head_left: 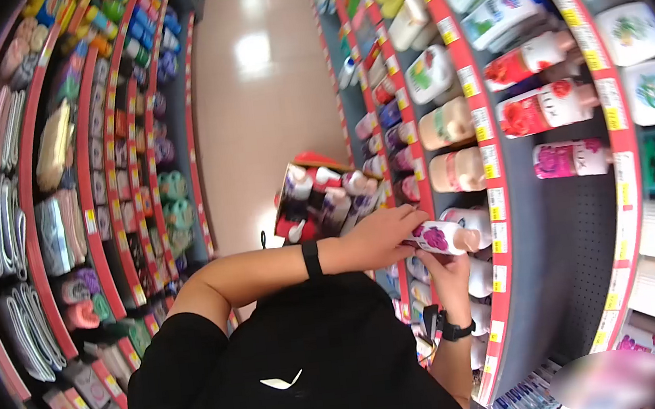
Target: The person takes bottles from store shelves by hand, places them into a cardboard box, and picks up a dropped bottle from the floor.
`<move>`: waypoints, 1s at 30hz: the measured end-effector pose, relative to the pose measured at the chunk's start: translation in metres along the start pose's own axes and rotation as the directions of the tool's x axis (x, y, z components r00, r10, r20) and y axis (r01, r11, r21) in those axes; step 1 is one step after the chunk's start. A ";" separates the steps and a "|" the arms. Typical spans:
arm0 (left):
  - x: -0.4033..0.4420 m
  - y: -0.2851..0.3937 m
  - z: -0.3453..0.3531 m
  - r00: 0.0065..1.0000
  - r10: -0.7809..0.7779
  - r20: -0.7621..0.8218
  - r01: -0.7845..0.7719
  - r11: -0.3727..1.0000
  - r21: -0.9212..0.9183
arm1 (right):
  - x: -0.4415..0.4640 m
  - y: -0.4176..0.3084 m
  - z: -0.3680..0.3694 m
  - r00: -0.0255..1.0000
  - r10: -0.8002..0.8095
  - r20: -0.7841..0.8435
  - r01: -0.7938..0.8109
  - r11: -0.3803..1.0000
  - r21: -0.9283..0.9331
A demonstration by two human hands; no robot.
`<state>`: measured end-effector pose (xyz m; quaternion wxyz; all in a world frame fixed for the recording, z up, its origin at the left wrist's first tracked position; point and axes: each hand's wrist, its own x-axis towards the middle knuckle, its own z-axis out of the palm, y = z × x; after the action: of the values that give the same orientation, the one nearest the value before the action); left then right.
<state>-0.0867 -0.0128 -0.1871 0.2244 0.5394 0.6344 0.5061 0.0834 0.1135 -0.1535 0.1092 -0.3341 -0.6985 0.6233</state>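
Note:
A white bottle with a purple flower print and a pinkish cap [439,237] lies tilted between my two hands, in front of the right-hand shelf. My left hand [383,237] reaches across from the left, its fingers wrapped over the bottle's base end. From below, my right hand [445,273] grips the bottle near the cap, fingers partly hidden under it. Just beyond my left hand, an open carton [288,195] holds several white and red bottles with pinkish caps.
On the right, a shelf edge with price tags [492,187] fronts rows of bottles, among them a red-and-white LUX bottle [545,108]. Folded towels [4,230] fill shelves on the left. Between the shelves runs the aisle floor [265,107].

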 end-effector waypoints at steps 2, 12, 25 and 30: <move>-0.026 -0.026 0.015 0.992 -0.113 0.060 0.114 0.993 -0.013 | -0.001 0.030 0.008 0.985 0.126 0.120 -0.122 0.992 -0.042; -0.079 -0.081 0.038 0.889 -0.376 0.260 0.365 0.926 0.093 | 0.009 0.106 0.037 0.964 0.106 0.242 -0.003 0.921 -0.389; -0.049 -0.143 0.003 0.910 -0.392 0.136 0.387 0.920 0.058 | 0.089 0.110 0.068 0.958 0.120 0.261 -0.031 0.946 -0.324; -0.067 -0.166 0.032 0.886 -0.447 0.125 0.441 0.894 0.075 | 0.092 0.141 0.069 0.949 0.083 0.304 0.042 0.922 -0.384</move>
<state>-0.1148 -0.0454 -0.3640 0.3656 0.4188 0.7350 0.3882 0.0219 0.1136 -0.3244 -0.0780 -0.2526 -0.8122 0.5201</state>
